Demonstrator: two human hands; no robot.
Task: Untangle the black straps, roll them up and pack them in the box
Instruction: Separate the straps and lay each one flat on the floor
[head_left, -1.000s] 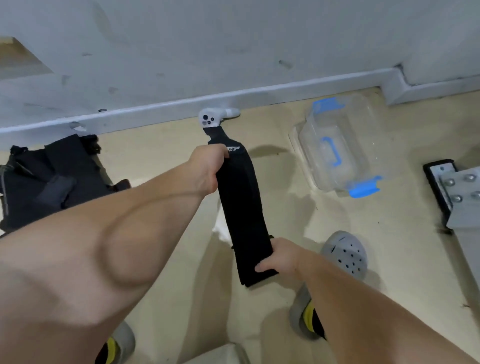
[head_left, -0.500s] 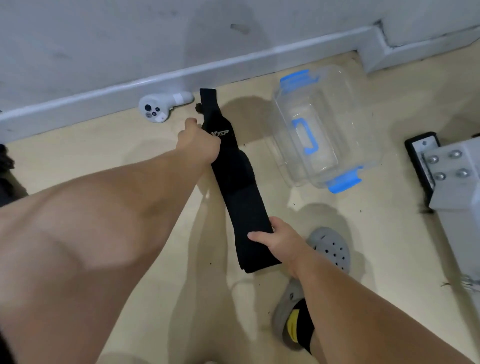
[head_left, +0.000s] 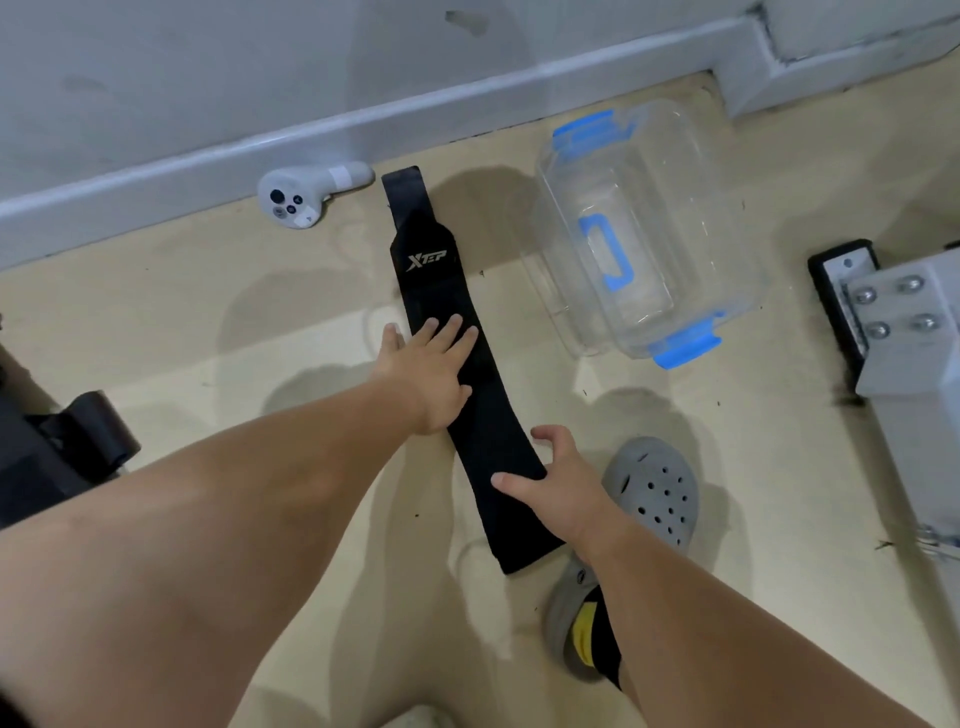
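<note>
A long black strap (head_left: 441, 291) with a white logo lies flat and stretched out on the beige floor, running from the baseboard toward me. My left hand (head_left: 431, 369) rests flat on its middle, fingers spread, palm down. My right hand (head_left: 550, 478) presses on the strap's near part with thumb and fingers apart. To the right of the strap stands the clear plastic box (head_left: 727, 249) with blue clips, nothing visible inside it.
A white handheld controller (head_left: 301, 192) lies by the baseboard left of the strap. A grey clog (head_left: 654, 488) on a foot sits just right of my right hand. Black gear (head_left: 67, 447) lies at the left edge, a metal bracket (head_left: 893, 322) at the right.
The strap was held up in the air between both hands; now it is laid flat on the floor. Both hands have let go of their grip and press down on it.
</note>
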